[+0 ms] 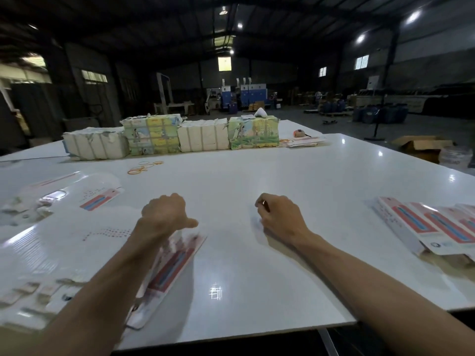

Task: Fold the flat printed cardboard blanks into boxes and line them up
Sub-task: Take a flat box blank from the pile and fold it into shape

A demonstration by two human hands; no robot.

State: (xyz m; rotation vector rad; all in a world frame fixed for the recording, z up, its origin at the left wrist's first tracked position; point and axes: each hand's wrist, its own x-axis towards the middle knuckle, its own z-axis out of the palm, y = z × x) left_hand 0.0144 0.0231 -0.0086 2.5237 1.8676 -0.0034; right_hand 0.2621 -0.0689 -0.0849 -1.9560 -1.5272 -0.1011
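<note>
Blank (172, 265) in left hand (164, 211), fingers (158, 201) curled.

Glossy white flat table (282, 188) w/ row of four strapped paper bundles (203, 138) at far edge. Orange rubber bands (144, 167) just in front of bundles; red-white printed cardboard boxes (411, 222) well front-right; flat printed cardboard blanks (100, 199) front-left.

Counts on the counter (257, 176)
Four tied bundles (203, 138) along the far edge, two white-faced and two printed; one blurred blank (174, 268) near the front; at least four folded boxes (424, 227) at right, the row cut off.
</note>
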